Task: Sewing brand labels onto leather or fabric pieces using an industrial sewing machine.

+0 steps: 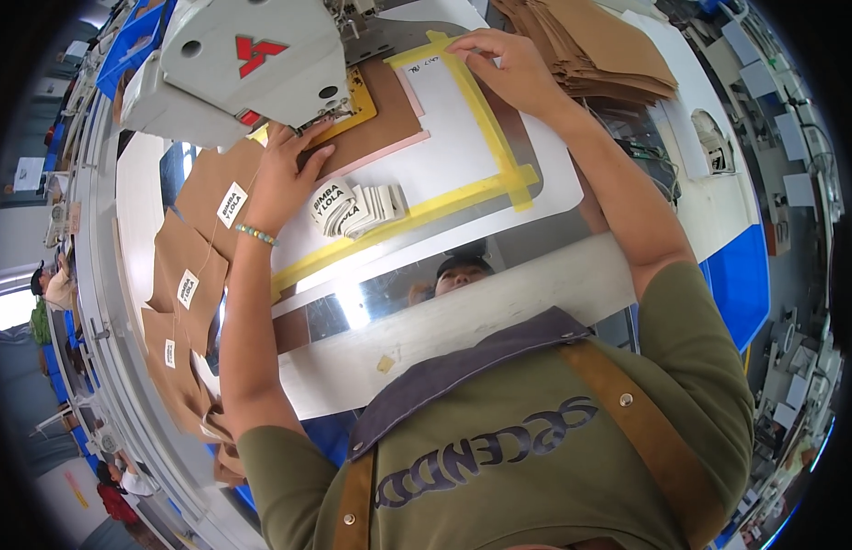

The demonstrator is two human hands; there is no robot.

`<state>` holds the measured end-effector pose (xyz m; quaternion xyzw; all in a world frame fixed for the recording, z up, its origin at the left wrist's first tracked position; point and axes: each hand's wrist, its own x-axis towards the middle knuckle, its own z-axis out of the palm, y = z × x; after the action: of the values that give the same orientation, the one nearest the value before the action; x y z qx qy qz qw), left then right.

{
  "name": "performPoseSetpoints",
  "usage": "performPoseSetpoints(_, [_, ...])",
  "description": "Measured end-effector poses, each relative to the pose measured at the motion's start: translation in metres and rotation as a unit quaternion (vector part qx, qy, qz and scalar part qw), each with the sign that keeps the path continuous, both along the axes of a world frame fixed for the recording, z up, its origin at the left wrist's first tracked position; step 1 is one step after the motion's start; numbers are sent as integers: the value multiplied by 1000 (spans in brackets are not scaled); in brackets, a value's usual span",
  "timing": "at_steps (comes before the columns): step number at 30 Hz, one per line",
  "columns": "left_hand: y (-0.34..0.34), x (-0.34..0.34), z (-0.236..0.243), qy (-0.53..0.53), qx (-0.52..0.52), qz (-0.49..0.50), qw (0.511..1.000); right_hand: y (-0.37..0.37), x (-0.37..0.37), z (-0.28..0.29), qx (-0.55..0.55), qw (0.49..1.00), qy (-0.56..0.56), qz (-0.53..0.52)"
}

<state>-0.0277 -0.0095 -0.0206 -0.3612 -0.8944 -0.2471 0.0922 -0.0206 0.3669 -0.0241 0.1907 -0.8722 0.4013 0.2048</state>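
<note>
Nearest the camera, the wearer's olive top (pixel 499 495) carries brown straps (pixel 637 403) and a dark grey flap (pixel 472 371). Beyond it is the pale front edge of the table (pixel 527 298), bearing a small tan scrap (pixel 386 364), then a reflective panel (pixel 380 307).

To the left, several brown pieces (pixel 174 252) overlap; white labels (pixel 187 288) lie on them, with a thread running between. On the right, a blue bin (pixel 738 284) sits beside the table.

On a white sheet (pixel 463 151) bordered by yellow tape (pixel 488 119), a fanned pile of white labels (pixel 376 206) lies just inside the near tape strip. Farther in, pink strips (pixel 380 154) edge the brown workpiece (pixel 394 105), which lies flat, partly beneath a yellow frame (pixel 360 101) at the sewing machine (pixel 247 55).

The left hand (pixel 284 174), wearing a beaded bracelet (pixel 257 236), reaches beside the machine's foot; its thumb and forefinger are spread over the workpiece's near side. The right hand (pixel 518 69) rests at the sheet's far corner, fingers loosely bent, fingertips on the tape, thumb apart; no grip is seen.

Farther right, brown sheets (pixel 600 46) are stacked. Far left, co-workers (pixel 59 284) are visible.
</note>
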Motion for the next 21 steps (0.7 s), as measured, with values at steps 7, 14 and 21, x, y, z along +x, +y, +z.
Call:
performPoseSetpoints(7, [-30, 5, -2, -37, 39, 72, 996, -6, 10, 42, 44, 994, 98, 27])
performPoseSetpoints(14, [-47, 6, 1, -81, 50, 32, 995, 54, 61, 122, 109, 980, 138, -97])
performPoseSetpoints(21, [-40, 3, -4, -76, 54, 62, 994, 114, 80, 102, 202, 968, 28, -147])
